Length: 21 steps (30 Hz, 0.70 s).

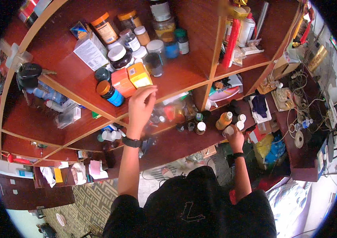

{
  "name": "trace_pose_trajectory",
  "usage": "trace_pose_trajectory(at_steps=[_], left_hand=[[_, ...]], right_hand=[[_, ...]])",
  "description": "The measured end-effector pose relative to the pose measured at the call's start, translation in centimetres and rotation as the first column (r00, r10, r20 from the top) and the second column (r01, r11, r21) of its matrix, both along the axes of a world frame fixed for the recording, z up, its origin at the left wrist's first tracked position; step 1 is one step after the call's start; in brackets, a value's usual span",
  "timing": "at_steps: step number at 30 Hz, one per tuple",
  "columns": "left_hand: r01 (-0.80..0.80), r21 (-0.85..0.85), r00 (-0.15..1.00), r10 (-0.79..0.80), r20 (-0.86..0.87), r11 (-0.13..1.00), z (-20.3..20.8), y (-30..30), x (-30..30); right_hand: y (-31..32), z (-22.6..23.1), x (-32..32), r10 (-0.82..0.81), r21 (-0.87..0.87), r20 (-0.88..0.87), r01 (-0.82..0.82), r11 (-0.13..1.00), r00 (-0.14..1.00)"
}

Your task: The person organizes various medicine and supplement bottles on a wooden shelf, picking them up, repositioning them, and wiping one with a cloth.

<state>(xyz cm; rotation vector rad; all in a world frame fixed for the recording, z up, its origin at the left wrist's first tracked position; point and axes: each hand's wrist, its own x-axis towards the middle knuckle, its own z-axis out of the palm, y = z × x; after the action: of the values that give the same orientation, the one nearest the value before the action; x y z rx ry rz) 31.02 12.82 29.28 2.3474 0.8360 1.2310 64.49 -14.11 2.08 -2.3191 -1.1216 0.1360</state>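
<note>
My left hand (141, 105) is raised at the shelf's front edge, just before a yellow box (139, 74). Its fingers are bent, thumb and forefinger apart, with nothing visible between them; whether they touch the box is unclear. An orange-red box (123, 82) stands beside the yellow one, and left of that is a dark jar with an orange lid (110, 93). Lower right, my right hand (236, 139) is closed around a white-capped bottle (229, 130) over the counter. Next to it stand an orange bottle (224, 120) and other white-capped bottles (240, 121).
Several jars, including an orange-lidded one (105, 28), and a white carton (91, 51) fill the upper compartment. Wooden dividers (212, 63) separate the compartments. Small bottles (200, 127) line the counter (168, 142). Tangled cables (301, 87) and a phone (283, 97) lie at right.
</note>
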Motion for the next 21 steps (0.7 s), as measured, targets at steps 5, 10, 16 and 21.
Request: trace_pose_trajectory(at_steps=[5, 10, 16, 21], left_hand=[[-0.005, 0.026, 1.0, 0.006, -0.03, 1.0, -0.1, 0.2, -0.2], [-0.007, -0.03, 1.0, 0.007, 0.001, 1.0, 0.2, -0.1, -0.3], [0.013, -0.081, 1.0, -0.012, 0.018, 0.997, 0.5, -0.2, 0.3], [0.012, -0.045, 1.0, -0.012, 0.004, 0.999, 0.2, 0.1, -0.8]], right_hand=[[0.2, -1.2, -0.2, -0.026, 0.097, -0.152, 0.041, 0.994, 0.988], [-0.7, 3.0, -2.6, -0.008, 0.158, -0.206, 0.041, 0.987, 0.979], [-0.3, 15.8, -7.8, 0.268, 0.471, -0.327, -0.089, 0.878, 0.906], [6.3, 27.1, -10.1, 0.425, 0.66, -0.174, -0.215, 0.72, 0.888]])
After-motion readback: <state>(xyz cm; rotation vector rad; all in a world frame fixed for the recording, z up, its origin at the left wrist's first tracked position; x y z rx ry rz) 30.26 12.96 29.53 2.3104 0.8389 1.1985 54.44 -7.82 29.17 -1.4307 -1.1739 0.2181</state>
